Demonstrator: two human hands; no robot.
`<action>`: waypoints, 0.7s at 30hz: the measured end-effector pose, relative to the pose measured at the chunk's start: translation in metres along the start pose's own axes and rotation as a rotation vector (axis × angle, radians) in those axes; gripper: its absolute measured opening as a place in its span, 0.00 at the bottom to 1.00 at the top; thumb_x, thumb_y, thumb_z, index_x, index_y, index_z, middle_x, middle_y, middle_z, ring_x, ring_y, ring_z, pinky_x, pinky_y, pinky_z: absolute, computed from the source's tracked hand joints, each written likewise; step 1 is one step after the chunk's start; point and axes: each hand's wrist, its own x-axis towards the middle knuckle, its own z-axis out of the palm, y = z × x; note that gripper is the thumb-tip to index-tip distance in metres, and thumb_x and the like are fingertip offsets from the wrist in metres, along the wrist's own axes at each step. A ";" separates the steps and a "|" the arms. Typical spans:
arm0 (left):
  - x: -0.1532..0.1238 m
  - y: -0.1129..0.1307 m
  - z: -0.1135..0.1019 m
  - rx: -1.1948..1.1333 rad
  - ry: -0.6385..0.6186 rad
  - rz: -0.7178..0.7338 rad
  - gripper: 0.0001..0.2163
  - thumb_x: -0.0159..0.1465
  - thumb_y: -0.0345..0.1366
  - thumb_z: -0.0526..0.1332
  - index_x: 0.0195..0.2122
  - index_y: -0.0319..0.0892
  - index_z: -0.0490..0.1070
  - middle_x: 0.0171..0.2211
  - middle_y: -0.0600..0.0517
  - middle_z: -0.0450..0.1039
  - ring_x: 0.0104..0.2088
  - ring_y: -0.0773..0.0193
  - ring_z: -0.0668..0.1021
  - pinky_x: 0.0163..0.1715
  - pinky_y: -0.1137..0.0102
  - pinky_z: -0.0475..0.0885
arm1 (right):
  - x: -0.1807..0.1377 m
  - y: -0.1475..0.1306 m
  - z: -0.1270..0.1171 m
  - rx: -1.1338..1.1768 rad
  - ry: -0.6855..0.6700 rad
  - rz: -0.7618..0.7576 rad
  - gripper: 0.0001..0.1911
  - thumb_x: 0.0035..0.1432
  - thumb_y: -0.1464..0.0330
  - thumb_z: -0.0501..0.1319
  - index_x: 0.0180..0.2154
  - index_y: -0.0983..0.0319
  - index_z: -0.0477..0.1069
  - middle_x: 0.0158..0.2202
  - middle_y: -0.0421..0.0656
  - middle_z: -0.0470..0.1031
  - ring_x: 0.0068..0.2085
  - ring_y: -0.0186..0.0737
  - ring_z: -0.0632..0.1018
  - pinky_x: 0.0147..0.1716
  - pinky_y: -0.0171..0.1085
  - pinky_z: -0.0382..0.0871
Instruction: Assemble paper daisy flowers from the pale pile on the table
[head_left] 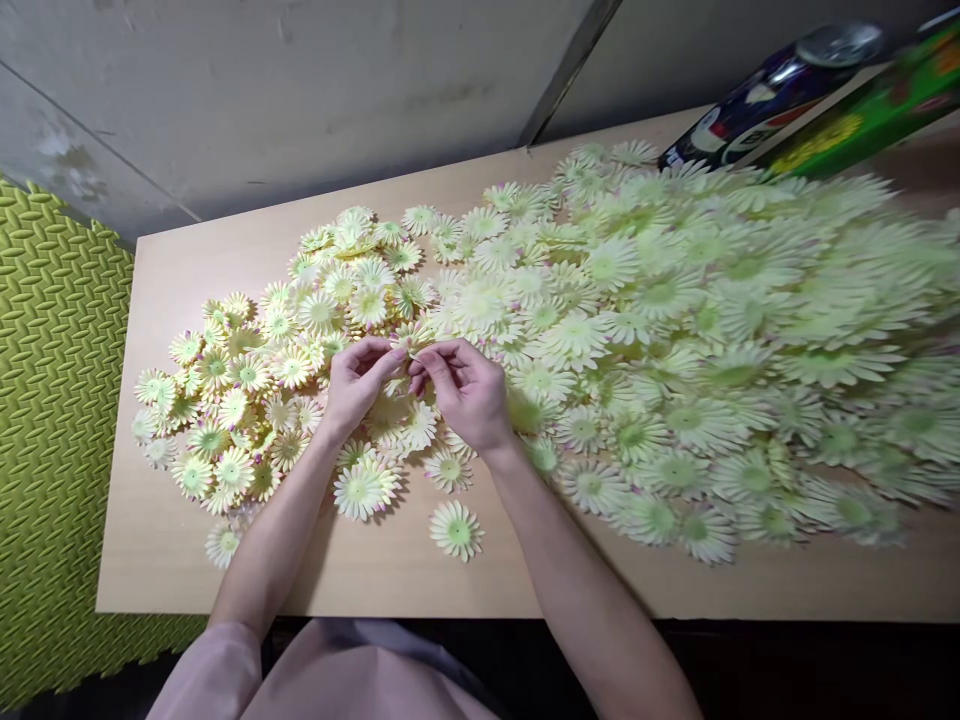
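A low wooden table (165, 270) is covered with several pale yellow artificial daisy heads with green centres. My left hand (356, 380) and my right hand (465, 385) meet over the middle of the table, fingers pinched together on one small daisy head (411, 345) held between them. A pile of yellower daisies (262, 370) lies to the left of my hands, and a much larger, paler heap (675, 320) spreads to the right. Single daisy heads (456, 528) lie near the front edge by my forearms.
A dark drink can (765, 95) lies on its side at the back right next to a green box (870, 115). Green foam floor matting (52, 400) is left of the table. A grey wall runs behind.
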 end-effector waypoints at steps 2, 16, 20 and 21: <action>0.001 -0.002 -0.003 -0.060 0.014 -0.039 0.09 0.57 0.40 0.69 0.29 0.40 0.76 0.28 0.54 0.75 0.27 0.74 0.75 0.29 0.78 0.72 | 0.000 -0.001 0.000 -0.003 -0.029 -0.002 0.10 0.64 0.59 0.61 0.36 0.59 0.71 0.28 0.39 0.78 0.28 0.34 0.80 0.30 0.36 0.77; 0.000 -0.002 0.000 -0.166 -0.007 -0.079 0.11 0.57 0.42 0.70 0.29 0.40 0.73 0.28 0.56 0.68 0.25 0.76 0.70 0.25 0.80 0.70 | 0.003 0.002 -0.003 0.334 -0.033 0.114 0.10 0.62 0.60 0.63 0.35 0.59 0.70 0.28 0.38 0.77 0.27 0.32 0.79 0.29 0.34 0.76; -0.002 -0.004 0.000 -0.159 0.014 -0.070 0.12 0.57 0.43 0.69 0.29 0.40 0.72 0.26 0.56 0.66 0.24 0.76 0.68 0.23 0.80 0.69 | 0.002 0.001 -0.001 0.379 -0.011 0.100 0.09 0.63 0.61 0.63 0.35 0.60 0.70 0.29 0.39 0.77 0.27 0.32 0.79 0.29 0.34 0.75; -0.003 -0.004 0.001 -0.149 0.027 -0.062 0.12 0.58 0.44 0.69 0.29 0.40 0.71 0.26 0.56 0.66 0.24 0.76 0.68 0.23 0.80 0.69 | 0.001 0.002 0.000 0.388 0.002 0.102 0.09 0.63 0.61 0.63 0.35 0.60 0.69 0.29 0.39 0.77 0.27 0.32 0.79 0.29 0.34 0.75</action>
